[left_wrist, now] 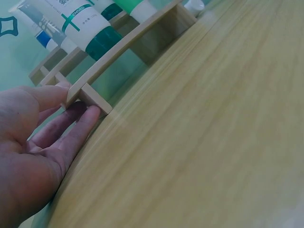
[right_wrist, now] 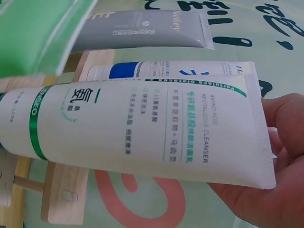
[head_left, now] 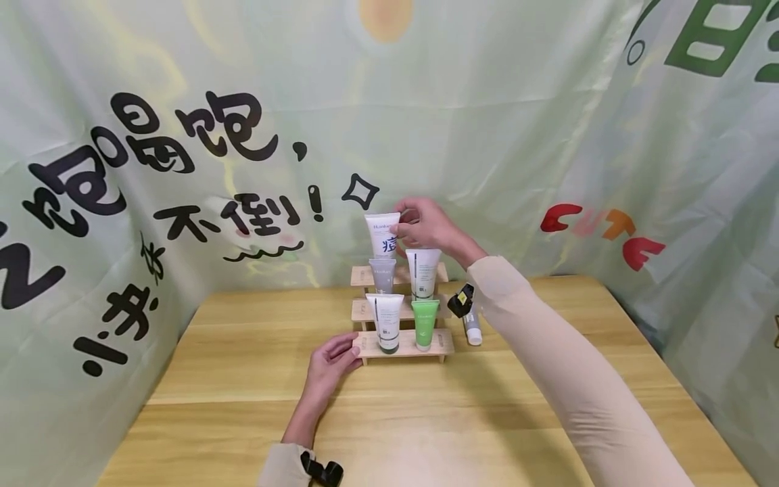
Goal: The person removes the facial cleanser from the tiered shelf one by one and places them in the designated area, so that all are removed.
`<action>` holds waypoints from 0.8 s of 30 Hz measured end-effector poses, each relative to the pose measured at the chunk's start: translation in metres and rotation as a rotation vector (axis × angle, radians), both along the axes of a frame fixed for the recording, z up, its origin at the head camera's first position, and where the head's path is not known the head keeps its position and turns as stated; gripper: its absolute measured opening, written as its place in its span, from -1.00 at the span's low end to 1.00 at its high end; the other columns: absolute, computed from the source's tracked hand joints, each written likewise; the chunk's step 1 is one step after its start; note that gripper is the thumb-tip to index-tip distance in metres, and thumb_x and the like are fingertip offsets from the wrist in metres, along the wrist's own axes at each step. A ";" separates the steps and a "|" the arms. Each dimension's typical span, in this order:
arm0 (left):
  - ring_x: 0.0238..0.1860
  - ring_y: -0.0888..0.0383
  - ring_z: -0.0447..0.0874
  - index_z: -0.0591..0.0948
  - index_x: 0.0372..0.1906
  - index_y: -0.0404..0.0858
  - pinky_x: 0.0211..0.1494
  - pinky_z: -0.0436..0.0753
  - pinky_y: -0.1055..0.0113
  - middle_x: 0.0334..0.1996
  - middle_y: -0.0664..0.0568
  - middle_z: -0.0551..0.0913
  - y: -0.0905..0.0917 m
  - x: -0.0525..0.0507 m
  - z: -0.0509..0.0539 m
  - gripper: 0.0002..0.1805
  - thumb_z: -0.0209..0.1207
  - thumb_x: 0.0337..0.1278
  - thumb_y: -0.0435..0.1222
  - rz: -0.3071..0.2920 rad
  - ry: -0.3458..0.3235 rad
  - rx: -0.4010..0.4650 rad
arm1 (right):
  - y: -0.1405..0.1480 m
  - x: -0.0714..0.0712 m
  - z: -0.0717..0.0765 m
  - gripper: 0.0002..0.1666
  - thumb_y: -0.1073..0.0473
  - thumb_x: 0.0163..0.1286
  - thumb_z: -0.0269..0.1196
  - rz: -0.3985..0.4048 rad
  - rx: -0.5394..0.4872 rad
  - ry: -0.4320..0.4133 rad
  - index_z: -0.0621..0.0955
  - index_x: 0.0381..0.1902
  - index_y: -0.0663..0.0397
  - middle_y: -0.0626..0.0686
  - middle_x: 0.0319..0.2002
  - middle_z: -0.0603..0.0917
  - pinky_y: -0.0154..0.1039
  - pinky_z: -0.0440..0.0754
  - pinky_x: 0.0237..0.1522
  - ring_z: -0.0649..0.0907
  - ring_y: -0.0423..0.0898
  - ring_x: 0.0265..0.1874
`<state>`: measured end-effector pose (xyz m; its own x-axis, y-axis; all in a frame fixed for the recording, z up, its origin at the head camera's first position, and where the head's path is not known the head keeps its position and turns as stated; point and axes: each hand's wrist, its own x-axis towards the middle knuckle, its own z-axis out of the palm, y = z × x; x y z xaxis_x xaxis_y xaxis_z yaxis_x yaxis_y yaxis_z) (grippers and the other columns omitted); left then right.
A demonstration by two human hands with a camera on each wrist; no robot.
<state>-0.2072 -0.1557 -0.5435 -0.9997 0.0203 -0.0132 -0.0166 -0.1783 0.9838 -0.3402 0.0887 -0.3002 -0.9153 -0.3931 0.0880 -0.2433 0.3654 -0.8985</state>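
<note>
Head view gave me, from my distant seat, the three-tier wooden stand (head_left: pixel 405 343) on the table (head_left: pixel 243 379), with the right hand (head_left: pixel 426 223) pinching a blue-lettered white tube (head_left: pixel 381 230) near its upper right edge, above the top tier's left side. I saw the left hand (head_left: pixel 331 362) at the bottom tier's left end; only the left wrist view showed me its thumb on top and its fingers curled beneath, by the leg.

The held tube stood nearly upright, long axis close to vertical, crimped end up. A grey tube (head_left: pixel 382 274) hid its lower end from the head; the right wrist view revealed its blue band (right_wrist: pixel 124 70) and white cap, but a white cleanser tube (right_wrist: pixel 142 128) covered the pinching fingertips. I could not tell whether the cap touched wood.

The middle tier bore the grey tube and the cleanser tube; the bottom tier bore a white tube with a dark green cap (head_left: pixel 388 318) and a green tube (head_left: pixel 425 321), all crimp up. Another tube (head_left: pixel 471 328) was on the table just right of the stand, its white cap toward me.
</note>
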 end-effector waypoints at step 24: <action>-0.06 0.03 0.75 0.59 0.22 -0.47 0.05 0.82 0.18 0.07 -0.37 0.66 0.001 -0.001 -0.002 -0.58 0.30 0.28 -0.51 0.006 0.005 0.010 | 0.073 0.037 0.023 -0.72 0.15 0.60 0.16 -0.358 -0.528 0.202 0.48 0.19 0.01 0.13 0.06 0.57 -0.32 0.80 -0.24 0.60 0.04 -0.04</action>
